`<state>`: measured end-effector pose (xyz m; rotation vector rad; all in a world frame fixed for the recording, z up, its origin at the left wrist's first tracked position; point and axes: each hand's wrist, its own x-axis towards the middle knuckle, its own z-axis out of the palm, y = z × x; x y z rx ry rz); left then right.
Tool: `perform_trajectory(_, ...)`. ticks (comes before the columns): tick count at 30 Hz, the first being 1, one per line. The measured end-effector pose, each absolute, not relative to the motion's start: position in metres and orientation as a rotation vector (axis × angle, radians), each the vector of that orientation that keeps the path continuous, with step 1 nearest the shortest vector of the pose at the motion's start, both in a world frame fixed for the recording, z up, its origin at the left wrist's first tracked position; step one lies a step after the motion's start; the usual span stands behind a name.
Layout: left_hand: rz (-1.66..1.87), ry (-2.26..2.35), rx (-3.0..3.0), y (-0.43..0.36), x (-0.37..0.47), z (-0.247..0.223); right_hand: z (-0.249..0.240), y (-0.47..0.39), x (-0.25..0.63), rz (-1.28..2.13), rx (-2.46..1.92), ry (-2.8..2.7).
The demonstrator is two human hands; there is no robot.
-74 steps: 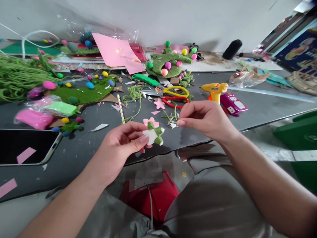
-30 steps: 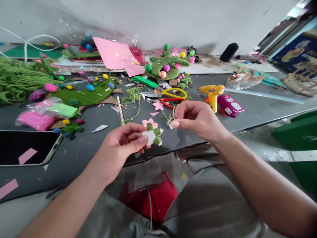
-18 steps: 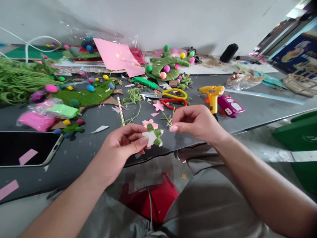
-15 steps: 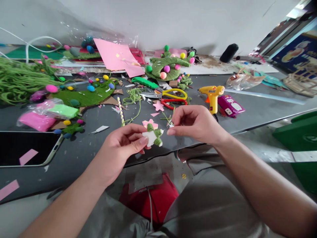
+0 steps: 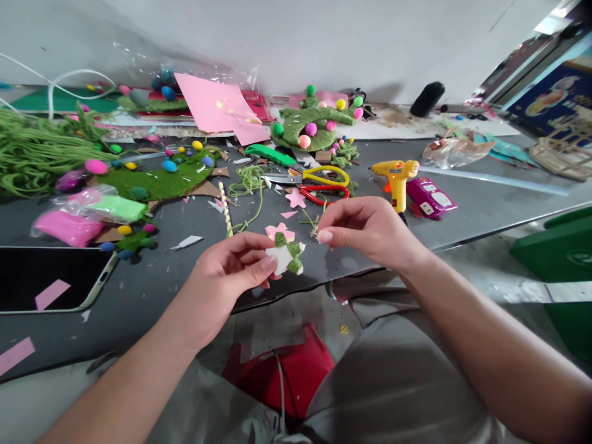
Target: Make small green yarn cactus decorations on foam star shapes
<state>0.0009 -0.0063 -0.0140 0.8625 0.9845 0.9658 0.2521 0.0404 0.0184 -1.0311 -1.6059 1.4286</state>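
My left hand (image 5: 235, 262) pinches a small white star (image 5: 279, 258) between thumb and fingers, just over the table's front edge. Green yarn is wound round several of its points; the part by my thumb is bare white. My right hand (image 5: 358, 228) is closed in a pinch to the right of the star, apart from it. Whatever lies between its fingertips, perhaps a strand, is too small to make out. A pink star (image 5: 280, 232) lies right behind the white one. Farther back are another pink star (image 5: 295, 198) and scissors (image 5: 319, 177) with yellow and red handles.
A yellow glue gun (image 5: 396, 179) stands right of my right hand, beside a purple packet (image 5: 431, 197). Green yarn (image 5: 41, 154), a green felt piece with pompoms (image 5: 161, 177) and a phone (image 5: 50, 277) lie left. A green cutter (image 5: 271, 154) rests behind the scissors.
My right hand has shifted very slightly, its fingertips a little farther from the star. My left hand and the star hold nearly the same place.
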Motion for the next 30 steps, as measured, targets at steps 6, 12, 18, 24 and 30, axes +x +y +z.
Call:
perform_trajectory(6,0.974,0.986,0.861,-0.0068,0.0004,-0.0123,0.0163,0.0402,0.2542,1.416,-1.024,-1.585)
perform_trajectory(12,0.976,0.983,0.854,-0.0067,0.0000,-0.0148,0.0212,0.0390,0.2507,1.486,-1.015,-1.626)
perform_trajectory(18,0.970,0.986,0.854,-0.0070,-0.0001,-0.0136,0.0213,0.0383,0.2479,1.480,-1.009,-1.654)
perform_trajectory(24,0.973,0.996,0.856,-0.0069,-0.0004,-0.0136,0.0160,0.0405,0.2521,1.420,-0.992,-1.583)
perform_trajectory(30,0.965,0.963,0.869,-0.0066,-0.0004,-0.0151,0.0196,0.0394,0.2525,1.464,-0.993,-1.639)
